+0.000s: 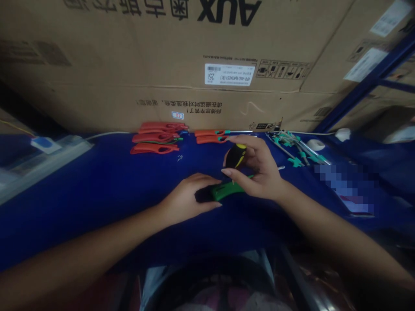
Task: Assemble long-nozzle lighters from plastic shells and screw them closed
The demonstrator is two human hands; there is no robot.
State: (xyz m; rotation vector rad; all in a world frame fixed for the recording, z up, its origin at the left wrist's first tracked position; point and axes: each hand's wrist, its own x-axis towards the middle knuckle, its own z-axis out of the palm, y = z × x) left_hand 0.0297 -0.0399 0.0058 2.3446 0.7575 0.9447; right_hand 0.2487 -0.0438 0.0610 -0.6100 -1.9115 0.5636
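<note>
The right hand (259,170) is clenched in a pinch, thumb and fingers around a black-and-yellow tool handle (236,155), which stands tilted above the tabletop. The left hand (186,198) lies palm-down with curved fingers over the dark end of a green-and-black tool (228,190), pressing it to the tabletop (whether the fingers fully close around it cannot be confirmed from this view). The green body of that tool runs from under the left hand to just below the right hand's thumb, so the two tools are close together; contact between them cannot be confirmed. The tabletop (97,190) is covered in dark blue material. Beyond the hands lie four red handled tools (155,138) in a loose stack, two red handles with teal collars (210,136) and a cluster of teal-fitted metal shafts (292,149). A white tape roll (315,144) sits just past the shafts. A clear plastic tray (42,170) lies at the far left, its contents not legible. A large printed cardboard carton (162,56) stands along the back edge, with a blue steel rack (366,82) to the right.
</note>
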